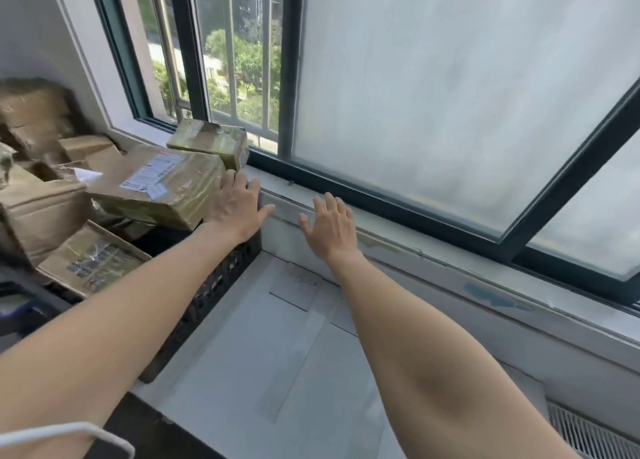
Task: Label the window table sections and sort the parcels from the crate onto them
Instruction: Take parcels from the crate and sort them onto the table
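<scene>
My left hand [239, 204] lies flat, fingers spread, against the big taped parcel [157, 186] atop the black crate [207, 292]. My right hand [330, 224] is spread, empty, at the window ledge above the worktop [263, 354].

single head cam only, so no second view to overlap; wide-angle, looks forward and down from above window table [263, 347]; faces frosted window [433, 94], tilted so sill runs diagonal; close range, both forearms fill lower frame; crate [221, 282] at left edge
</scene>
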The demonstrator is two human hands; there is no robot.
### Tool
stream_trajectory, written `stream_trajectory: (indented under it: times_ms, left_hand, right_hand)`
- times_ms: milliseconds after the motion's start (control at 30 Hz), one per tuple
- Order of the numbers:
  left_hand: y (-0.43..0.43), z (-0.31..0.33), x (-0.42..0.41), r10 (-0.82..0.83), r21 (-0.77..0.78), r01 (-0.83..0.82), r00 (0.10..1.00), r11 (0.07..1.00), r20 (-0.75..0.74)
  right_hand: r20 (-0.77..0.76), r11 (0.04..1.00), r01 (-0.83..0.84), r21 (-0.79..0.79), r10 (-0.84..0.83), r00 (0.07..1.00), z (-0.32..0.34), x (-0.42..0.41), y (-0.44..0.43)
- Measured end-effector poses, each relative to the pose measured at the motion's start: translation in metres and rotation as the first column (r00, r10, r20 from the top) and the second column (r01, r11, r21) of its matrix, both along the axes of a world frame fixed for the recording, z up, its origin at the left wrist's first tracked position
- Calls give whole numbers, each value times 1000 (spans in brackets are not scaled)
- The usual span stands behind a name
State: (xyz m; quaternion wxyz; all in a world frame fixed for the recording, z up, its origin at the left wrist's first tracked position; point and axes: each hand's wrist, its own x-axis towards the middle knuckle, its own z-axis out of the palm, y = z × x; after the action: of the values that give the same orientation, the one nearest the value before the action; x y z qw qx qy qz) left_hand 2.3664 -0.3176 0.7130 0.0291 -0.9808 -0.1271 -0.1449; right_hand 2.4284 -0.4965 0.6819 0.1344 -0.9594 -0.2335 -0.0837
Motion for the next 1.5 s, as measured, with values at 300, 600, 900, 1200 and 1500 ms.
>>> stream_trajectory:
  times_ms: [300,600,900,1200,1500]
  left_hand:
    - [98,23,-15,118,-4,-118,993,993,11]
    - [159,41,-28,241,-14,-241,970,971,34]
    - [240,11,16,249,16,-249,960,968,-128]
    - [299,-23,29,275,-140,-313,931,939,-239]
    - [312,-35,32,389,-554,-426,901,715,-190]
  right_hand:
    - [87,987,-148,65,142,986,49,-4,115]
    - [125,977,-201,74,191,974,65,4,172]
    - [-142,998,-62,29,65,988,34,29,221]
    - [-317,969,156,190,-89,944,10,21,272]
    - [-698,772,467,431,-42,715,-3,12,283]
